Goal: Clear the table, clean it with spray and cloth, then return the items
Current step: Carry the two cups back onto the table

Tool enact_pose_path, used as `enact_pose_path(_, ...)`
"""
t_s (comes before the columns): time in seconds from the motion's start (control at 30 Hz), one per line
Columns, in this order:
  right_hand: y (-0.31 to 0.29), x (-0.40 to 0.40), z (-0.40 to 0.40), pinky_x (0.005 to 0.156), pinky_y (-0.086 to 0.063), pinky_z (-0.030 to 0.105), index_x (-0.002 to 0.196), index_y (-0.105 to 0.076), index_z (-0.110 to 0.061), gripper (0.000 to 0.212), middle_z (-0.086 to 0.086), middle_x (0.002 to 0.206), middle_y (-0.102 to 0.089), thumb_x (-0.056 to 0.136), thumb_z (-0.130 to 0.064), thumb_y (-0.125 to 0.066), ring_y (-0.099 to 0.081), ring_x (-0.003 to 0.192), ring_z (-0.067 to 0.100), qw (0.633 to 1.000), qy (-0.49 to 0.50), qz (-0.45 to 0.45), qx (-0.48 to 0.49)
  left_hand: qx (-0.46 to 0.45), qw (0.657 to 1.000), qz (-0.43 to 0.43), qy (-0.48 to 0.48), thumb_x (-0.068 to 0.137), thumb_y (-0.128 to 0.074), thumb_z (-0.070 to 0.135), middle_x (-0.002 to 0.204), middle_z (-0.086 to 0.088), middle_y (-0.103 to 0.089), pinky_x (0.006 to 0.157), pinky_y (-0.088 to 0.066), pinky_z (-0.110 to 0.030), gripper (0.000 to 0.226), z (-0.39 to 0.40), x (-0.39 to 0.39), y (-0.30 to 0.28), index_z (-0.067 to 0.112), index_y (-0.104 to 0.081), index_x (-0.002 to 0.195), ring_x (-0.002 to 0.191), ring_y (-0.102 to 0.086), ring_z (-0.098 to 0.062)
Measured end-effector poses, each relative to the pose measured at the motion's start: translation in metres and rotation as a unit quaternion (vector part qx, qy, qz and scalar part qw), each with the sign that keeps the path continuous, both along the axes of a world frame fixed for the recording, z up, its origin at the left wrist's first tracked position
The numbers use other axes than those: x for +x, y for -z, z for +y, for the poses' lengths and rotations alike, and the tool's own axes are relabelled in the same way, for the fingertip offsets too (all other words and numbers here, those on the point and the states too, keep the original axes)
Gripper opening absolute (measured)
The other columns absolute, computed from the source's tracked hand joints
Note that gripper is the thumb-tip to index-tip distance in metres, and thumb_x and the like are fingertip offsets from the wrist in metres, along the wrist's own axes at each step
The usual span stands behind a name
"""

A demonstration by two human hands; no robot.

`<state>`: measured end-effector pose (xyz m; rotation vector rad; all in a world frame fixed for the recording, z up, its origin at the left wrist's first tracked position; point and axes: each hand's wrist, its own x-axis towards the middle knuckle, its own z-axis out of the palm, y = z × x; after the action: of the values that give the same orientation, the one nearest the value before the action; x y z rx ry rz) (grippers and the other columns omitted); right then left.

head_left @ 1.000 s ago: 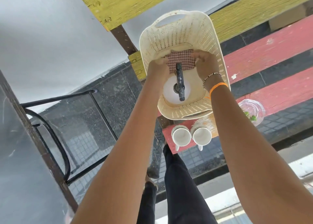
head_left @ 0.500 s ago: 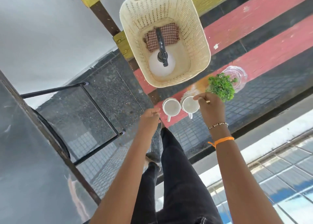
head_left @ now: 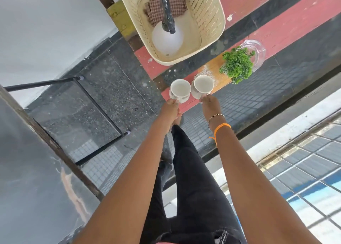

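Observation:
Two white cups stand side by side on a red bench plank [head_left: 287,25]. My left hand [head_left: 170,108] grips the handle of the left cup [head_left: 180,90]. My right hand [head_left: 209,103] grips the handle of the right cup [head_left: 203,85]. Behind them sits a cream plastic basket [head_left: 210,12] that holds a white spray bottle [head_left: 167,38] with a black trigger head and a folded red checked cloth [head_left: 177,5]. A small green plant [head_left: 237,64] in a clear glass vase [head_left: 258,49] rests to the right of the cups, beside an orange mat [head_left: 214,68].
A glass table top [head_left: 77,114] with a black metal frame lies at the left, next to a dark slanted panel [head_left: 22,169]. Dark tiled floor [head_left: 258,96] shows under the bench. My legs in black trousers [head_left: 193,179] are below the hands.
Both hands left the basket, where they had set the cloth, and came down to the cups. Each hand now holds a cup handle. The view has tilted downward.

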<state>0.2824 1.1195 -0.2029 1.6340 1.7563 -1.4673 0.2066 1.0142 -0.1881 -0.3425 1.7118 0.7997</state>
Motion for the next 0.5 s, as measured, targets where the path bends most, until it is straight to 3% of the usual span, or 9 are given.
enact_pose_path(0.13,-0.018,-0.008,-0.015,0.054,-0.025,0.03,0.056,-0.046,-0.02,0.037,-0.001,0.059,-0.04,0.089,-0.007,-0.039,-0.041,0.073,0.025,1.0,-0.022,-0.005,0.017,-0.001,0.995,0.041,-0.086,0.097,-0.036,0.009,0.06,-0.002,-0.041,0.067,-0.045,-0.021,0.031,-0.021,-0.001,-0.02,0.013,-0.05,0.07,0.058,-0.045,-0.011)
enact_pose_path(0.3,-0.072,-0.023,-0.066,0.054,-0.026,0.029,0.054,-0.049,-0.021,0.036,-0.003,0.056,-0.042,0.085,-0.006,-0.043,-0.037,0.055,0.013,0.995,-0.027,0.094,0.028,0.041,0.975,0.086,-0.201,0.098,-0.037,0.011,0.058,-0.002,-0.038,0.075,-0.047,-0.024,0.034,-0.078,0.003,-0.079,0.016,-0.05,0.067,0.057,-0.042,-0.011)
enact_pose_path(0.5,-0.161,-0.043,-0.153,0.055,-0.026,0.031,0.055,-0.046,-0.022,0.037,0.001,0.052,-0.04,0.091,-0.014,-0.045,-0.036,0.052,0.017,0.96,-0.146,0.226,0.075,0.115,0.934,0.176,-0.289,0.098,-0.039,0.018,0.054,0.004,-0.036,0.089,-0.044,-0.031,0.035,-0.165,0.008,-0.162,0.022,-0.052,0.066,0.051,-0.045,-0.003)
